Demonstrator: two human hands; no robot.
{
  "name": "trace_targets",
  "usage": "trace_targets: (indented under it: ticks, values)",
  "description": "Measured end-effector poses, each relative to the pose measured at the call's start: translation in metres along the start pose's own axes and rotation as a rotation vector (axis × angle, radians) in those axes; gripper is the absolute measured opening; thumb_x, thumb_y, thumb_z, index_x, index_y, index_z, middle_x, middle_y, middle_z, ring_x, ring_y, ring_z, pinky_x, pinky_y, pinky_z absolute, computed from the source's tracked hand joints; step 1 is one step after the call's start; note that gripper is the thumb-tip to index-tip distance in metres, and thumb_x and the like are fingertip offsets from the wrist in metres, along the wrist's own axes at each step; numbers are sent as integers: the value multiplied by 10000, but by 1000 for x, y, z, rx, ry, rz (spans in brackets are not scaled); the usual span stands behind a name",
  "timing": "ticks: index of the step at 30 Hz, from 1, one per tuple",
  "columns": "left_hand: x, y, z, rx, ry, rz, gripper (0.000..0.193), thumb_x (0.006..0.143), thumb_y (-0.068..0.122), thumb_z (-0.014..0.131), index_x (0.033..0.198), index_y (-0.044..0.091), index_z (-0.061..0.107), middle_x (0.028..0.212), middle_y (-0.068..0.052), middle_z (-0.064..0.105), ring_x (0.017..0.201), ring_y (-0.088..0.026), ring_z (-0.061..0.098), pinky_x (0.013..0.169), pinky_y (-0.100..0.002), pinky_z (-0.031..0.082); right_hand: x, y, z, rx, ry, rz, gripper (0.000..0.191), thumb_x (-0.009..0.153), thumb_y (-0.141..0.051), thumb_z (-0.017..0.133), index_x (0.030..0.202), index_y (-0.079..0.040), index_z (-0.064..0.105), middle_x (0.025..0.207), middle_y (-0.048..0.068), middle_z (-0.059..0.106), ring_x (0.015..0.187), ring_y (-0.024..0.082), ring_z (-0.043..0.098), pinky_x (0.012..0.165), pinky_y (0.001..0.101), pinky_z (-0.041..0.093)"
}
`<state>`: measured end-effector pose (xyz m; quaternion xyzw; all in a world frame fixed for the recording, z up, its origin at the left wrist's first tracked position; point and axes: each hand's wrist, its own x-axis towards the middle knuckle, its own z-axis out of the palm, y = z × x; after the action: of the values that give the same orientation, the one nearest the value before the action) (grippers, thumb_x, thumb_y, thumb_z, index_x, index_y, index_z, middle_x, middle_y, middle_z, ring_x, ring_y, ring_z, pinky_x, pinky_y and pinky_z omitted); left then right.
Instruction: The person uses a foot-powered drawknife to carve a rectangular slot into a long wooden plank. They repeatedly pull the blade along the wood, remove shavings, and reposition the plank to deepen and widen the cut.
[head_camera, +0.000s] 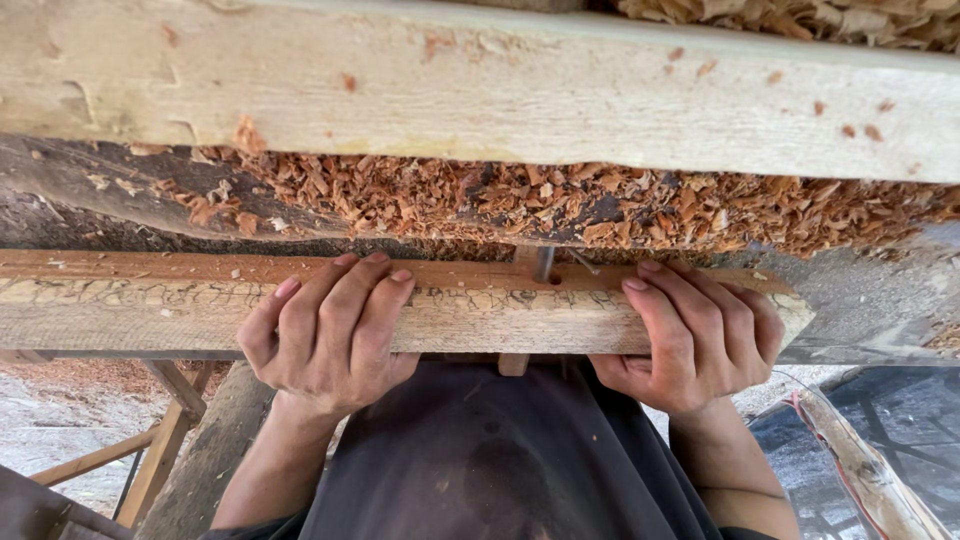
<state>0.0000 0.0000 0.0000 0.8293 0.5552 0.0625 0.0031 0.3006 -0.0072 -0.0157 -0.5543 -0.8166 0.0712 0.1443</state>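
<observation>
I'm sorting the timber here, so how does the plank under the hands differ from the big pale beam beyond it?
The plank is narrower and weathered, with a cracked, dark-veined face and a reddish top edge; the pale beam is broader, lighter and smoother. The plank is gripped by the left hand and right hand; the beam is untouched. Few shavings lie on the plank; a thick heap lies against the beam. Both run crosswise.

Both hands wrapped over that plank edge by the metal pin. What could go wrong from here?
1. The left hand and right hand curl bare fingers over the rough, cracked plank; splinters seem likely.
2. The metal pin stands between the hands, so a slip sideways could catch a finger.
3. Loose wood shavings lie piled just beyond the fingertips and could slide onto the grip.
</observation>
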Motion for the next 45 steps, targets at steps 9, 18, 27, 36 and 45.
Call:
trace_targets:
  ticks: [9,18,27,36,45]
  values:
    - [3,-3,7,7,-14,-15,189,1020,253,610,1169,215,720,1151,51,766,1060,-146,707,1014,-373,400,3,13,10,-6,50,-39,508,993,-604,534,1056,-136,720,1026,22,788,975,217,739,913,410,471]
    - [13,-11,7,14,18,-50,186,1028,285,635,1170,201,720,1103,18,755,1025,-177,690,1018,-404,410,16,23,15,-1,88,-76,618,982,-684,512,1060,-109,724,950,60,734,859,250,675,916,435,510]
    - [5,6,-12,-10,-8,-61,160,1018,225,673,1166,195,726,1170,27,748,1088,-160,696,1046,-387,398,4,6,0,57,68,-17,548,956,-658,584,1057,-138,723,1029,24,771,939,213,713,908,383,479]
    - [1,16,-8,-18,5,-89,204,997,266,634,1163,182,719,1151,22,745,1077,-169,690,1017,-391,388,6,14,-6,50,37,-49,439,993,-567,723,1085,-138,709,1067,19,768,986,218,707,927,386,478]
    - [1,21,-3,-3,21,-104,238,973,293,583,1124,168,719,1122,-4,758,1056,-187,699,1002,-407,393,10,23,-3,38,66,-93,493,975,-623,713,1083,-143,708,1050,0,767,961,202,705,919,398,492]
